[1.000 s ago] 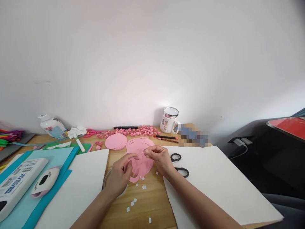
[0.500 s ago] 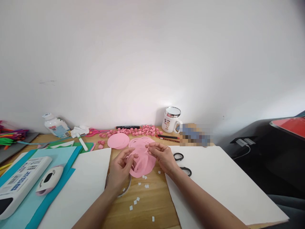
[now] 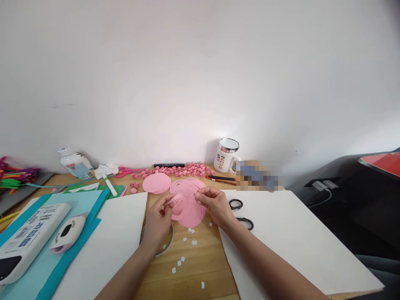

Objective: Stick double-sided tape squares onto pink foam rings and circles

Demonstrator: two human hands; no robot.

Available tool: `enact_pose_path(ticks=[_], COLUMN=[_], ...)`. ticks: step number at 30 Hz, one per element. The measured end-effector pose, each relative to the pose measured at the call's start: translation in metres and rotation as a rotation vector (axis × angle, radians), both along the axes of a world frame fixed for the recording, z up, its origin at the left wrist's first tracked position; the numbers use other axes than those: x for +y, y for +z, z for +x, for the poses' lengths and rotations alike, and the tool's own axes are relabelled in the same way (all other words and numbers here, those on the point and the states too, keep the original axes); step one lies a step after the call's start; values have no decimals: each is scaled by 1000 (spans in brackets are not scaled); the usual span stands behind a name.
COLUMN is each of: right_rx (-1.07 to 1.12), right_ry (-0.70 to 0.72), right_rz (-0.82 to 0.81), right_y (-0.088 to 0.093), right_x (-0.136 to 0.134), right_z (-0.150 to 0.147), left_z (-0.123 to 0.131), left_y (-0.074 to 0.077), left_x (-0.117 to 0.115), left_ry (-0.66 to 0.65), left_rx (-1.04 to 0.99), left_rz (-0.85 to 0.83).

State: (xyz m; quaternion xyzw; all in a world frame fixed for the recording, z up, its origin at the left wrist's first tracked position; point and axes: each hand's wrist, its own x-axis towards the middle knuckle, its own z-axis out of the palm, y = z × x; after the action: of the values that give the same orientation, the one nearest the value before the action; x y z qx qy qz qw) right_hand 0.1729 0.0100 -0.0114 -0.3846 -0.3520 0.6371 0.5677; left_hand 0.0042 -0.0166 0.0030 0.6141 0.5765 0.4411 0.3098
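My left hand [image 3: 160, 217] is closed on a pink paper spiral [image 3: 178, 205], cut as a curling strip. To the right, my right hand [image 3: 215, 204] has thumb and forefinger pinched together at the strip's other side; the exact spot between the fingertips is too small to make out. Beneath both hands lies a pile of cut pink paper [image 3: 193, 214]. A stack of pink paper circles [image 3: 156, 183] rests just behind and to the left. Many small rolled pink paper roses [image 3: 195, 168] are heaped along the wall. Under my left wrist a roll of tape [image 3: 170, 241] is partly hidden.
White sheets [image 3: 296, 241] cover the right side, with black-handled scissors [image 3: 245, 223] partly tucked beneath my right arm. A white mug [image 3: 224, 160] stands at the wall. Teal paper [image 3: 84, 204] on the left carries a white box [image 3: 34, 237] and a correction-tape-like dispenser [image 3: 68, 234]. Small white squares [image 3: 179, 263] lie scattered.
My left hand has drawn slightly left and turned, and the spiral now shows as an open loop beside its fingers. The right hand stays pinched in nearly the same place.
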Motion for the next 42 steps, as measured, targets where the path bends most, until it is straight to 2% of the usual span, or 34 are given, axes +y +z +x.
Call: enact_pose_path(ticks=[4,7,9,11,15,17,19,23,25,31,37,42], right_rx=[-8,-12,-15,-13,31,42,21,-45,-45,138,160,81], right_ry=[-13,1,23,46,63,67,88,144,168,307,284,341], right_rz=[-16,-22,-23,-20,-20,-31,-26,24,41,12,6,19], right_y=[-2,-3,-2,-1,2,2,2,0,-1,2,6,0], right_x=[1,1,1,0,-1,-1,-1,-3,-3,-7,-7,-6], right_z=[-1,-1,-2,-2,-1,0,0,-2,-3,-5,-5,-5], left_z=[-1,-1,-1,0,5,7,7,5,5,11,12,10], left_y=[-1,-1,0,2,10,12,13,14,15,17,17,11], left_x=[-2,-2,-1,-1,-2,-2,-1,-1,-2,-8,-10,-7], left_ry=[-9,7,54,74,-8,-35,-8,127,139,11,89,-81], left_rx=[290,356,318,173,-237,-370,-429,-327,-289,-312,-256,-206], left_rz=[126,150,148,79,-197,-265,-289,-243,-207,-236,-218,-202])
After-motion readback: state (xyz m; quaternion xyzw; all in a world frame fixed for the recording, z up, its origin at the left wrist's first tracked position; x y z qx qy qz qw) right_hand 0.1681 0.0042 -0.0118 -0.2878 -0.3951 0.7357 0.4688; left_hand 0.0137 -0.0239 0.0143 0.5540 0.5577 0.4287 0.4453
